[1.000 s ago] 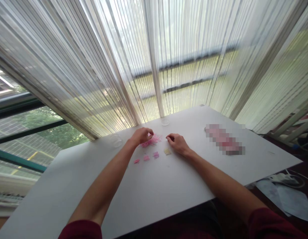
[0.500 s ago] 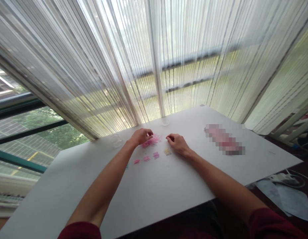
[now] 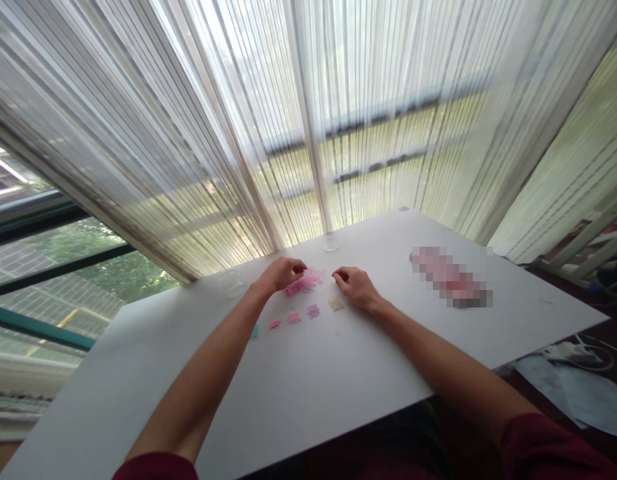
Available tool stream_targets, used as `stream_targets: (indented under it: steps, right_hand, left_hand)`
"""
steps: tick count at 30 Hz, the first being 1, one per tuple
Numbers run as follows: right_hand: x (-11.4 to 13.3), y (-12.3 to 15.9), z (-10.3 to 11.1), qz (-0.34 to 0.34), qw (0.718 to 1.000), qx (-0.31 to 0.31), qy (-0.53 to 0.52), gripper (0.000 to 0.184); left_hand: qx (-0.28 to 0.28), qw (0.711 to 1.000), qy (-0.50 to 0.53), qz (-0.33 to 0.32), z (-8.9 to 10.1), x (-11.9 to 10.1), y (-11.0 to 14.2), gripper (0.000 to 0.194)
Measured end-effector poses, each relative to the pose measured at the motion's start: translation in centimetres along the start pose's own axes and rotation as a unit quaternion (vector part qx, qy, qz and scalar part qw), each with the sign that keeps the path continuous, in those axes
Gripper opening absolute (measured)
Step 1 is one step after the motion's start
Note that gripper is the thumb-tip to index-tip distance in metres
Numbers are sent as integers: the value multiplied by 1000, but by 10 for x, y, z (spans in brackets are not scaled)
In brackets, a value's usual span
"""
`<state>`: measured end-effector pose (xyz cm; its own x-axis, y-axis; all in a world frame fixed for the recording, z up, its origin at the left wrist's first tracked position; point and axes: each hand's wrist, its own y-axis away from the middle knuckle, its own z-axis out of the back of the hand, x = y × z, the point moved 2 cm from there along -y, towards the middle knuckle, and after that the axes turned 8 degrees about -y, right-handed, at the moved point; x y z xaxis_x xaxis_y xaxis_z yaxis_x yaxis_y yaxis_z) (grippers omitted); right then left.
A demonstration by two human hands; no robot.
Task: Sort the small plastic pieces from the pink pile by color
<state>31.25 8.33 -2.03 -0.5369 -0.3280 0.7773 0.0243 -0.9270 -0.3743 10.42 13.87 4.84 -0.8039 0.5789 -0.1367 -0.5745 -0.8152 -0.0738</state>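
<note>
The left hand (image 3: 283, 274), curled, sits at the edge of a loose heap of thin pink strands (image 3: 304, 283), though whether it pinches any cannot be told. The right hand (image 3: 355, 288), half-curled and seemingly empty, rests just beside a small pale yellow bundle (image 3: 335, 303). Three small pink bundles (image 3: 294, 317) lie in a row on the white surface (image 3: 308, 380), apart from the heap, apparently sorted within easy reach of both hands.
</note>
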Motion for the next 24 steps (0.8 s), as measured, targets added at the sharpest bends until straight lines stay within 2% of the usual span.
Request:
stream_targets:
  steps: [5,10,14,19,24]
  right_hand:
    - [7,1,1,54,997,5,-49,16]
    - [8,2,-3,62,991,24,-114,20]
    - [6,2,-3,70,989,15,-129,15]
    - [4,0,-2,73,990,4,-119,13]
    - [1,-1,-3,68,991,-13,-114,12]
  left_hand:
    - [-6,999,25,-37,1,-19,0,26]
    - [7,996,4,-85,2,-41,-3,24]
    - [13,995,-19,-97,0,-49,-5,21]
    - [0,996,-33,-86,0,-41,-5,22]
    - [-24,998,-39,-38,7,-16,-3,18]
